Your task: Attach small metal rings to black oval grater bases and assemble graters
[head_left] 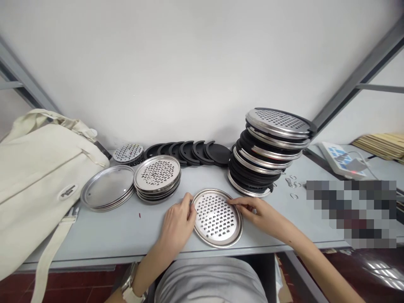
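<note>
A round metal grater plate [216, 216] with rows of raised holes sits in a rimmed metal dish [211, 243] at the table's front edge. My left hand [178, 219] is closed on the left rim, its thumb over the edge. On the right side my right hand [252, 210] pinches the rim, with the index finger resting on the grater plate's edge; its other fingers are partly hidden below. Left of my hands stands a stack of similar grater plates [157, 173]. Plain round metal dishes [109, 187] are piled beside that stack.
A tall, leaning stack of metal graters and black rings [265, 155] stands at right. Black round trays [217, 154] overlap along the wall, near small perforated discs [128, 153]. Small metal rings [294, 196] lie at right. A cream bag [47, 176] covers the left end.
</note>
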`<state>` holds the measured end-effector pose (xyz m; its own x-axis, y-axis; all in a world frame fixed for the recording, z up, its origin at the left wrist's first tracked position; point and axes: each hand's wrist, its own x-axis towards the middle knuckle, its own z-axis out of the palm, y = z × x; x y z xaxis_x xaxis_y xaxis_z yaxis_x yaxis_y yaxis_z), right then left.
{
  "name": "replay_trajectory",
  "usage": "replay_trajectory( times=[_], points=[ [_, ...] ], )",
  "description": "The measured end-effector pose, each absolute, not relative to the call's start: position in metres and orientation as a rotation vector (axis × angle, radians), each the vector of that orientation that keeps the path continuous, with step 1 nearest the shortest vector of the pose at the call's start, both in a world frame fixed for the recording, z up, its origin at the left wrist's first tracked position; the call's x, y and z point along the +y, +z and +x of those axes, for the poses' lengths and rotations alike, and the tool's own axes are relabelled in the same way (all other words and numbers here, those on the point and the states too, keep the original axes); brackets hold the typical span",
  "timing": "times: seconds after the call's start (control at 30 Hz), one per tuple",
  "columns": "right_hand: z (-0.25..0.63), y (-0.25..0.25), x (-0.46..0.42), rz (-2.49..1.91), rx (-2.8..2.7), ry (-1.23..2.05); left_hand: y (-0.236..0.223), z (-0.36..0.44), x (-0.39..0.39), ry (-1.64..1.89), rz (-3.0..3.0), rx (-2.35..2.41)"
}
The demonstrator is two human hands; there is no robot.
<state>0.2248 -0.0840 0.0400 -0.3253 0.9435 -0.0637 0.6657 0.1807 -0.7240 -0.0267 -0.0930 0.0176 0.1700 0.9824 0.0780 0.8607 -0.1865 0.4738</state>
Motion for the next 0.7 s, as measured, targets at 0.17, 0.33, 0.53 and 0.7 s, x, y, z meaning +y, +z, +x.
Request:
replay_trajectory(
  times=[0.17,0.33,0.53,0.7],
  points=[
    [0.225,0.033,-0.096,-1.501,-2.067,0.898,0.019,-0.024,-0.093,0.511,2.086,1.817],
    [0.222,0.029,-0.101,-1.472,-2.026,0.766,0.027,-0.021,-0.101,0.397,2.081,1.856],
    [0.217,0.020,-0.079,-1.315,-1.991,0.503,0.037,-0.024,-0.105,0.568,2.189,1.819],
    [0.203,0.013,-0.079,-1.269,-1.992,0.338,0.027,-0.024,-0.096,0.818,2.411,1.442]
  ],
)
